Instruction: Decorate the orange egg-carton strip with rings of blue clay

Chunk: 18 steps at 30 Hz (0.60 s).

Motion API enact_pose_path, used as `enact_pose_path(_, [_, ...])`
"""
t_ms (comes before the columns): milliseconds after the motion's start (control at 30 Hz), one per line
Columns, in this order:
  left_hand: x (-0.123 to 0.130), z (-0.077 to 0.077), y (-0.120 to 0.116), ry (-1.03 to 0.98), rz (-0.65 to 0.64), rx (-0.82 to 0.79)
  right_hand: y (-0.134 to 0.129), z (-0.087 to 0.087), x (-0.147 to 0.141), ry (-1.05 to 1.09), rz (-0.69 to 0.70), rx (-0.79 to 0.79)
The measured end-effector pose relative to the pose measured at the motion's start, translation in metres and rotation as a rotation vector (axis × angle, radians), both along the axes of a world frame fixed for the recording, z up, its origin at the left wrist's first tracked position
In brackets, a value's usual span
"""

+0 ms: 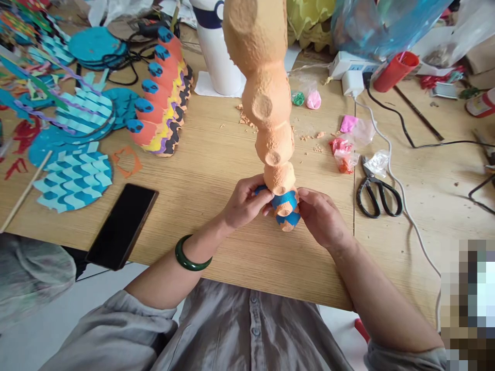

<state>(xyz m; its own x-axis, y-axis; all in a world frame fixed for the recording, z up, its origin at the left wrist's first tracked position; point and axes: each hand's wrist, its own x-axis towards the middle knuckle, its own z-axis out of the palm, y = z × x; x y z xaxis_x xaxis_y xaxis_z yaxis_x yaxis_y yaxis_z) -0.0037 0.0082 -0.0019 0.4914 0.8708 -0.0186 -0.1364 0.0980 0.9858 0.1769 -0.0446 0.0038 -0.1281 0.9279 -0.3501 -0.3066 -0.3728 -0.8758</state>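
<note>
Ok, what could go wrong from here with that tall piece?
The tall orange textured form is held only at its narrow blue-patched base, between the left hand and right hand, so it may tip or snap at a thin neck. The black phone seems to overhang the edge of the wooden table and could be knocked off.

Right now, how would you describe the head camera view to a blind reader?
The left hand and right hand hold a tall, knobbly orange sculpture by its blue-patched base above a wooden table. Blue paper cutouts lie to the left, black-handled scissors to the right.
</note>
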Motion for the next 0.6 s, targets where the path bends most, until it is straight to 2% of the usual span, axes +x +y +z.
enact_pose_path(333, [0.0008, -0.0023, -0.0008, 0.014, -0.047, 0.003, 0.0001, -0.0028, 0.0002, -0.007, -0.051, -0.014])
enact_pose_path(600, [0.0020, -0.0047, 0.0029, -0.089, -0.042, -0.022, 0.0011, -0.0007, -0.0031, 0.086, -0.053, -0.065])
